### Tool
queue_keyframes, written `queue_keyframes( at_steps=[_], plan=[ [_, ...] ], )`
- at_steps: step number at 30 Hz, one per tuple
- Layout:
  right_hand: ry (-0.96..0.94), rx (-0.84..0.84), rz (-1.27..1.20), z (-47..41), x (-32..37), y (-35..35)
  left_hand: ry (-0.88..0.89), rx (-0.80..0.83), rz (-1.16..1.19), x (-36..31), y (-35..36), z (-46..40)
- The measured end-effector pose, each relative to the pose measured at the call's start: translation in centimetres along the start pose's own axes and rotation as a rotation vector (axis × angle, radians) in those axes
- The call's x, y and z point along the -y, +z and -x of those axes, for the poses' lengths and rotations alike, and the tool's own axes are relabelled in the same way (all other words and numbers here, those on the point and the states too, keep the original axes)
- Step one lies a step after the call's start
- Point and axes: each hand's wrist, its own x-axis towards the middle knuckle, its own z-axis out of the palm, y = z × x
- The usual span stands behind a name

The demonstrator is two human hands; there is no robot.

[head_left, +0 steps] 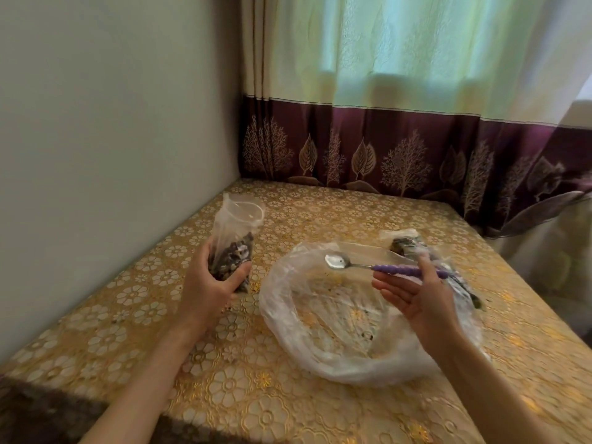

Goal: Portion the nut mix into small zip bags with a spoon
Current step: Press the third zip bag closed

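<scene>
My left hand [209,283] grips a small clear zip bag [237,229] upright at the table's left; its mouth gapes open and dark nut mix fills its lower half. My right hand [413,296] holds a spoon [378,265] by its purple handle, the bare metal bowl pointing left, level above a large crumpled clear plastic bag [323,328]. That big bag lies flat and holds only a few crumbs. Behind my right hand lie other small bags of nut mix [405,245], partly hidden by my fingers.
The table carries a gold flower-patterned cloth [243,389]. A plain wall [112,155] runs along the left side. A curtain with a maroon tree-patterned band [400,152] hangs along the far edge and drapes down at the right.
</scene>
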Motion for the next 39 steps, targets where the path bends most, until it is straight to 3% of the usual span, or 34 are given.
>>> queue_keyframes(
  at_steps=[4, 7, 13, 16, 18, 21, 26, 31, 39],
  plan=[
    [-0.015, -0.012, 0.122, -0.2, -1.2, -1.5, 0.139, 0.019, 0.094, -4.0, 1.7, 0.2],
    [-0.026, -0.052, 0.195, -0.7, -2.0, -2.0, 0.220, 0.149, 0.171, -6.5, 3.9, 0.6],
    [-0.178, -0.157, 0.606, -2.1, -2.7, -2.7, 0.052, 0.375, 0.127, -6.1, 9.5, 1.7],
    [-0.350, -0.128, 0.987, -2.1, -2.8, -2.6, -0.014, 0.400, 0.047, -4.7, 11.4, 2.0],
    [-0.471, -0.151, 1.055, -1.9, -2.6, -2.3, -0.038, 0.394, 0.025, -4.2, 12.1, 2.0],
    [-0.568, -0.062, 0.871, -1.7, -2.3, -1.4, -0.042, 0.392, 0.022, -4.0, 12.8, 2.3],
    [-0.392, 0.352, 0.551, -1.4, -2.4, 0.3, -0.022, 0.507, 0.102, -4.4, 12.0, 1.6],
    [-0.453, 0.375, 0.416, -1.3, -1.3, 1.0, 0.017, 0.635, 0.213, -5.4, 10.1, 1.0],
    [-0.544, 0.346, 0.419, -1.4, -0.9, 0.9, 0.004, 0.645, 0.318, -5.5, 9.4, 1.0]
  ],
)
